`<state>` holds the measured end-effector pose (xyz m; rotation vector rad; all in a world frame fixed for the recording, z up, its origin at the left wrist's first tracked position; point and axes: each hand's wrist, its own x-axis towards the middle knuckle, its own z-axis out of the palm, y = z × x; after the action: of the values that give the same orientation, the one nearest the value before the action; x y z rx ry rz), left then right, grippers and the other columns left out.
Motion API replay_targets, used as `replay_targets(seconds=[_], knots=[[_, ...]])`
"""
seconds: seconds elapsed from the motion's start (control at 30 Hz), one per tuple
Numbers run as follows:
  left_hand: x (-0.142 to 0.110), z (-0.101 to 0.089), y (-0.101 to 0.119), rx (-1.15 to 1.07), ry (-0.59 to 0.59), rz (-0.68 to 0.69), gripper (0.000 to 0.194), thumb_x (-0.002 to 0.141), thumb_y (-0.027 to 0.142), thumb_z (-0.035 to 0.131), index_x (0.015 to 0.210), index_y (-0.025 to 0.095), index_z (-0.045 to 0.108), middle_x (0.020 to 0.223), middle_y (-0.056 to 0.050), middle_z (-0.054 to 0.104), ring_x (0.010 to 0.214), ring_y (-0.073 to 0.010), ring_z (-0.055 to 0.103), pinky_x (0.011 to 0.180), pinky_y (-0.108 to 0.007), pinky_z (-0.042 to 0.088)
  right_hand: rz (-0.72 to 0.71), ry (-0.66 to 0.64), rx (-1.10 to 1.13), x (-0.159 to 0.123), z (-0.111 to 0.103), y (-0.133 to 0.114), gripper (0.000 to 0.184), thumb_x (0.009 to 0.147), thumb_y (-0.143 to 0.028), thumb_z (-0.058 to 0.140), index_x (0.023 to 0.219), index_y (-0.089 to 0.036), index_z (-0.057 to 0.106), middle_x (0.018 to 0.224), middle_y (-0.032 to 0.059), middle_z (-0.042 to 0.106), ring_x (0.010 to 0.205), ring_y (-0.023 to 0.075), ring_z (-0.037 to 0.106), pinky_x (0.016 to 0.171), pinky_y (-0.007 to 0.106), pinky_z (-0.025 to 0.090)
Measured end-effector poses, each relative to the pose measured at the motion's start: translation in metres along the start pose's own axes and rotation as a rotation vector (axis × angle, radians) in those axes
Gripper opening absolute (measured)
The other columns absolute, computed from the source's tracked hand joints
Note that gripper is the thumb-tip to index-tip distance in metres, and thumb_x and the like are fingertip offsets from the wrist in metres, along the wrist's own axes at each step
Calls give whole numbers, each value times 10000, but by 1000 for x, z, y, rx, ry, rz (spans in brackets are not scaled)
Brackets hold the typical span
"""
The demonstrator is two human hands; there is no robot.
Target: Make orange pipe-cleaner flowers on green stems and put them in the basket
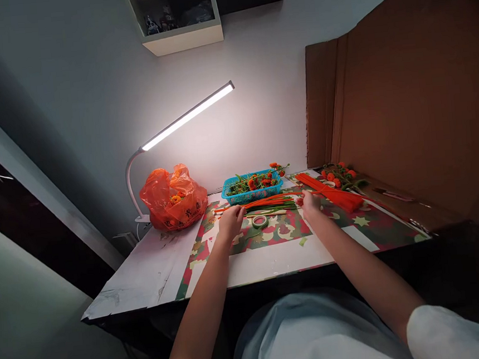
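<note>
Orange stems (272, 200): lying between the hands, perhaps risking scatter from uneven pulling.
Left hand (230, 221): curling at nine o'clock; cannot tell its grip.
Tape roll (260, 227): sitting at six o'clock, inviting wrist bumps.
Right hand (309, 202): apparently pinching Orange stems, three o'clock.

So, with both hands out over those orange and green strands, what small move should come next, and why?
Perhaps lift the long orange strand a little. It stretches between the left hand and the right hand, close beside the orange and green strands, so raising it would likely separate it. Each hand's grip is too small to judge.
</note>
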<state>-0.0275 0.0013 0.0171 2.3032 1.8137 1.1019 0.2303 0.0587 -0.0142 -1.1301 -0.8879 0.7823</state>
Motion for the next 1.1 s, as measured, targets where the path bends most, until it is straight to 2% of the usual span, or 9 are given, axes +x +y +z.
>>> replay_targets(seconds=[0.1,0.17,0.23,0.37,0.47,0.73,0.83,0.97,1.1], knots=[[1,2,0,-89,141,-80,299,871,344,384,656,192,527,585,-8,527,563,-138,450,528,-242,270,171,-156,164,-16,13,0,248,750,-422,522,639,-228,414,506,-23,453,442,131,493,498,291,481],[1,3,1,-177,235,-127,305,880,344,350,690,194,537,562,4,505,551,-135,448,534,-239,290,165,-325,90,-29,18,-3,185,732,-376,551,685,-201,513,565,5,517,472,135,513,521,306,495],[1,3,2,-248,238,-108,310,879,355,346,714,193,552,551,15,491,542,-130,442,536,-234,304,-42,-367,-89,-43,19,-10,177,737,-346,552,786,-179,588,686,46,586,574,167,560,573,328,502],[-4,7,9,-276,-84,81,290,850,364,425,708,173,592,587,12,537,557,-118,456,540,-224,324,-760,-319,-463,-67,17,-24,327,782,-262,542,1097,-198,600,1103,104,587,1039,252,524,891,383,416],[-7,11,13,-279,-204,173,300,852,358,446,719,155,623,649,-8,590,598,-118,485,574,-225,351,-930,-495,-646,-75,17,-25,294,826,-244,535,1109,-229,613,1134,85,594,1085,242,493,921,370,344],[-3,18,10,-373,-162,139,384,886,429,386,778,151,628,758,-42,614,711,-145,537,661,-250,415,-675,-739,-697,-69,22,-12,197,883,-257,482,833,-207,666,825,31,670,793,169,562,731,281,317],[-5,15,11,-394,-130,206,338,859,453,454,933,171,626,936,-62,629,861,-166,554,760,-270,428,-605,-655,-640,-68,22,-13,230,885,-258,442,790,-200,643,770,19,654,704,152,551,652,249,315],[-7,15,8,-190,-295,361,256,679,396,696,840,199,667,869,-33,656,840,-180,549,767,-279,412,-516,-488,-741,-63,21,-12,194,857,-261,459,795,-198,632,681,18,631,643,162,539,615,256,297],[-8,11,3,-72,-339,290,120,690,269,647,786,210,687,790,-27,675,759,-173,559,668,-257,393,-402,-489,-952,-58,19,-9,81,773,-246,580,812,-209,640,717,30,665,712,191,576,664,282,291]])
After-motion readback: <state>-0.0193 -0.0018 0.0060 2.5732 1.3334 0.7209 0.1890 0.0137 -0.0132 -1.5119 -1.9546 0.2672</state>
